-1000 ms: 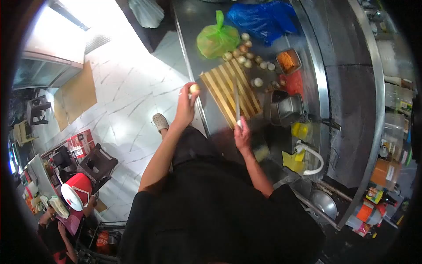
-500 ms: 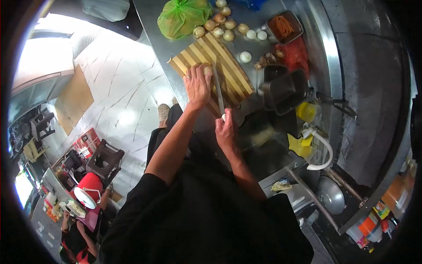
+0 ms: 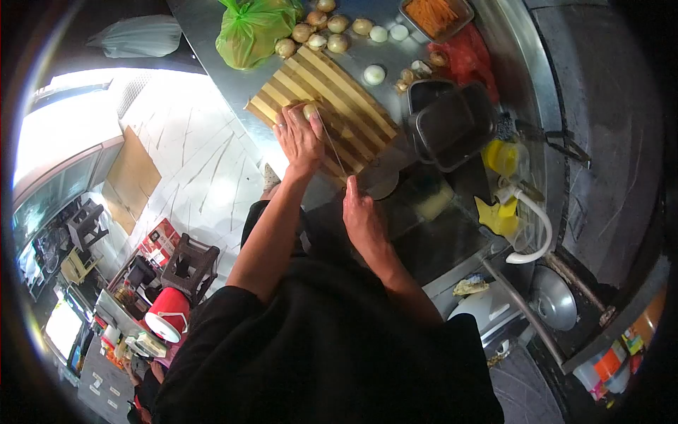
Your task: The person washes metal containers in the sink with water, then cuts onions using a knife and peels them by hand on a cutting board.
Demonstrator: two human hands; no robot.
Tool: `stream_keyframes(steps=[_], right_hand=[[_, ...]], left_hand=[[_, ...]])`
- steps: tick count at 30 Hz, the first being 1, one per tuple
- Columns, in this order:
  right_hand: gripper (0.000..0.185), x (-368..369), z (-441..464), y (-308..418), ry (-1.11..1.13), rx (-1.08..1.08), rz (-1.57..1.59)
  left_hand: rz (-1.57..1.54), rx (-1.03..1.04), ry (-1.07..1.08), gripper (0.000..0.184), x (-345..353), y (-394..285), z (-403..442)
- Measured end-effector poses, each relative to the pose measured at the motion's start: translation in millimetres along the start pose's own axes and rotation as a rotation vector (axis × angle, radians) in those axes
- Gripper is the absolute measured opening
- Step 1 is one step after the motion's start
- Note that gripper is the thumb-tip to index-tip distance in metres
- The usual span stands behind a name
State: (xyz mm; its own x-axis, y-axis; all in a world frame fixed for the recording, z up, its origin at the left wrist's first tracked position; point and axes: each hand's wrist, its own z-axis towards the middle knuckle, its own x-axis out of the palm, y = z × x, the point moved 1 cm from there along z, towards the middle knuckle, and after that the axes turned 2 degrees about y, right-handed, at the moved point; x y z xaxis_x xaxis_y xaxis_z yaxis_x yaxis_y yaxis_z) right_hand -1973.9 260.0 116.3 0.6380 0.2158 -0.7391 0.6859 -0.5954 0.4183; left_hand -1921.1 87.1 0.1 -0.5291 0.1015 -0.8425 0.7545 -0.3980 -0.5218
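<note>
The left hand (image 3: 300,145) is closed over a pale onion (image 3: 309,111) and holds it against the striped cutting board (image 3: 332,81). The onion is located toward the left part of the board, under and between the fingertips. The right hand (image 3: 361,212) is closed on the handle of a knife (image 3: 330,145); the grip hides most of the handle. The blade extends from the right hand across the board to the side of the onion, next to the left fingers. Depth of blade entry cannot be determined.

The board lies at an angle on the metal counter (image 3: 212,60). Beyond its far edge is a group of unpeeled onions (image 3: 337,25), with a green bag (image 3: 258,32) to their left. A single peeled onion (image 3: 374,74) sits just beside the board's far right side. Farther right are a tray of carrot strips (image 3: 431,18) and a red bag (image 3: 470,56). Dark containers (image 3: 455,126), one overlapping the other, stand near the board's right corner.
</note>
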Motion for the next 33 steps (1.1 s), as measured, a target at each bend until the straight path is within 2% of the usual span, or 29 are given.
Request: stream_keyframes(steps=[6, 9, 12, 18, 22, 25, 29, 30, 32, 33], right_hand=[[0.035, -21, 5, 4, 0.018, -0.029, 0.004], [0.03, -31, 5, 5, 0.082, -0.004, 0.065], [0.022, -33, 5, 12, 0.046, -0.035, -0.078], [0.02, -31, 13, 16, 0.14, 0.037, -0.082], [0.021, -14, 47, 10, 0.071, -0.021, 0.071], [0.023, 32, 70, -9, -0.006, -0.047, 0.06], [0.025, 49, 69, -11, -0.103, -0.055, -0.033], [0.025, 47, 69, -9, -0.084, -0.02, -0.029], [0.023, 43, 69, -10, -0.182, -0.068, 0.01], [0.022, 41, 63, -8, -0.222, -0.086, 0.034]], left_hand=[[-0.009, 0.022, -0.007, 0.038, 0, 1, 2], [-0.01, 0.01, -0.003, 0.038, 0, 1, 2], [-0.017, -0.002, 0.005, 0.037, 1, 2, 2], [-0.016, -0.03, 0.02, 0.037, 7, 7, 2], [-0.038, -0.047, 0.038, 0.037, 7, 9, 1], [-0.061, -0.069, 0.065, 0.036, 4, 7, 1], [-0.072, -0.066, 0.053, 0.039, 3, 11, -1], [-0.123, -0.048, 0.022, 0.038, 1, 11, -2], [-0.216, -0.002, -0.049, 0.036, -9, 10, 0], [-0.175, 0.04, 0.011, 0.035, -17, 11, -1]])
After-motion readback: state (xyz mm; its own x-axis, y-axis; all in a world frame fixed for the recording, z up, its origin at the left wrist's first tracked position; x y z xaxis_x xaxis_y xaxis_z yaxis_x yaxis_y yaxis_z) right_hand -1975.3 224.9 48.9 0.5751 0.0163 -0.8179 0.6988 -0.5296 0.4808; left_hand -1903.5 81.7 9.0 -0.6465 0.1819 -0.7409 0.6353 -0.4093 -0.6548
